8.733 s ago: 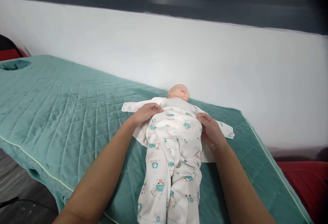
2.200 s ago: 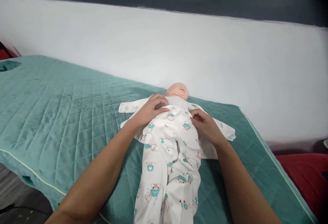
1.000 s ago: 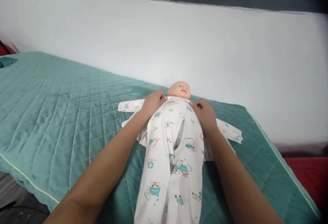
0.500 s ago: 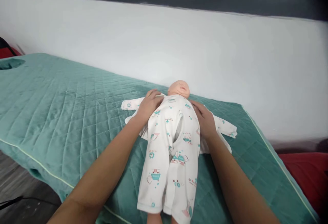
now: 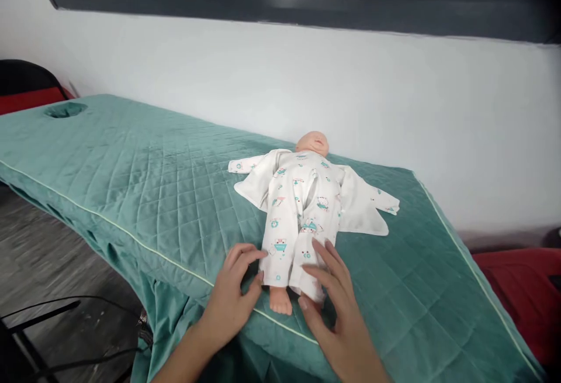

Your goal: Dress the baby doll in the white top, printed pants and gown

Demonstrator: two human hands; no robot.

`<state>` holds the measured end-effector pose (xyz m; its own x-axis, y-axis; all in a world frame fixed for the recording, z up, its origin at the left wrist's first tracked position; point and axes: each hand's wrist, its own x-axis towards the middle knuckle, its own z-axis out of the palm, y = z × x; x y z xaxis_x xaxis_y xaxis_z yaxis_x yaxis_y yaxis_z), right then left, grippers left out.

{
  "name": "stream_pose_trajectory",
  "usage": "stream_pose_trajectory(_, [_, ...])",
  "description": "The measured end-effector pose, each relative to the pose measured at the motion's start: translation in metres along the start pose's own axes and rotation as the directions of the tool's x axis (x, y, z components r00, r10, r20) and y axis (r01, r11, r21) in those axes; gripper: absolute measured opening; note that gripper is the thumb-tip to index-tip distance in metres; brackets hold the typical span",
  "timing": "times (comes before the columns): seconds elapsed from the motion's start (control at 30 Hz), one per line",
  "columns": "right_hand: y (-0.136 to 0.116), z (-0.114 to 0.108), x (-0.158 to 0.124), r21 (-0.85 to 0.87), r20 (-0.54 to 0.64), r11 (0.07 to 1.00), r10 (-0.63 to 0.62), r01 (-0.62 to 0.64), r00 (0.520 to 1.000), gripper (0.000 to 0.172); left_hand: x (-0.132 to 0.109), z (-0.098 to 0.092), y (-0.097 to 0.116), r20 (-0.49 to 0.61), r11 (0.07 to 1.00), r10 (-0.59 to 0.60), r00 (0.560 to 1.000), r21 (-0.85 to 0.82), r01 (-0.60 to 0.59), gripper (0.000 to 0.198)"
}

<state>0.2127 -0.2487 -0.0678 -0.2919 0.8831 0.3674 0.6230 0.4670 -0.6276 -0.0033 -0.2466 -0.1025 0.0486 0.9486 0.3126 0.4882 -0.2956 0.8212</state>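
Observation:
A baby doll lies on its back, head toward the wall. White printed trousers cover its legs and reach up its chest. Under it a white baby jacket is spread open, its sleeves stretched out to both sides. My left hand is beside the trouser cuff on the left, fingers curved and apart, fingertips at the fabric's edge. Over the right trouser leg, near the cuff, my right hand has its fingers spread. One bare doll foot shows; the other is mostly hidden by my right hand.
A green quilted cover lies over the bed, which has a face hole at the far left. The white wall borders the back. Red seats stand at both ends, and a cable runs at lower left.
Both hands have come down from the doll's upper body to the trouser cuffs. The jacket's front panels now show on both sides. My view has shifted, bringing more window into sight.

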Motion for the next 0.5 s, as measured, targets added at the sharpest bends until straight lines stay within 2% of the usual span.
stream_pose_trajectory(0.13, [-0.011,0.006,-0.002,-0.244,0.040,0.968,-0.058,0.066,0.998,0.026,-0.008,0.006,0.008,0.047,1.000,0.015,0.999,0.005,-0.015,0.030])
stream_pose_trajectory(0.27, [-0.018,0.019,0.003,-0.448,0.007,0.890,-0.092,0.085,0.996,0.019,-0.006,0.011,0.009,0.042,0.999,0.052,0.998,0.010,-0.052,0.023])
stream_pose_trajectory(0.37, [-0.025,0.026,0.005,-0.496,-0.027,0.864,-0.107,0.080,0.994,0.015,-0.008,0.010,0.011,0.010,0.998,0.024,1.000,-0.060,-0.024,0.016])
stream_pose_trajectory(0.5, [-0.031,0.026,0.009,-0.445,-0.049,0.890,-0.137,0.101,0.989,0.016,-0.012,0.000,0.019,-0.005,0.986,-0.040,0.999,-0.162,0.039,0.013])
